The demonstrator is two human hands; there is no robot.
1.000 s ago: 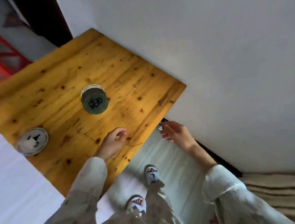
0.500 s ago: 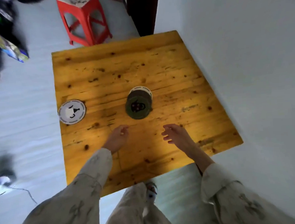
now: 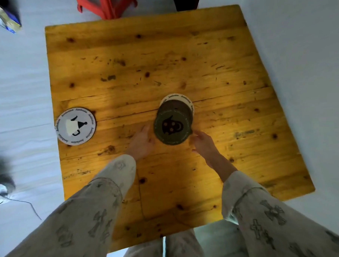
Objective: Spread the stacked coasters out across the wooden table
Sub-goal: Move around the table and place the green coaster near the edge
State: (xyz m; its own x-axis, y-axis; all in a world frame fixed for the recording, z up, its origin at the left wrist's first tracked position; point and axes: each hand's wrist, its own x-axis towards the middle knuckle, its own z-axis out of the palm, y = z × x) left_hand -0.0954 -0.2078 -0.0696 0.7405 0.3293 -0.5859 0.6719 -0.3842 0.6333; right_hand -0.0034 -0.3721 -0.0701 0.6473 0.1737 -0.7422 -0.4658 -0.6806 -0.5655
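Observation:
A slightly fanned stack of round coasters sits near the middle of the wooden table (image 3: 180, 50). Its top coaster (image 3: 171, 128) is dark green with a black figure; a brown one and a white one (image 3: 180, 98) peek out behind it. My left hand (image 3: 141, 143) touches the green coaster's left edge with fingers apart. On the other side, my right hand (image 3: 203, 144) has its fingertips at the right edge. A single white coaster (image 3: 75, 126) with a cup drawing lies flat at the table's left edge.
A red stool (image 3: 106, 4) stands beyond the far edge. A white wall runs along the right side of the table. On the floor at left lie a coloured packet (image 3: 3, 19) and a grey object with a cable (image 3: 1, 186).
Both hands have moved forward from the near part of the table to either side of the coaster stack. The camera has swung to look straight down on the table.

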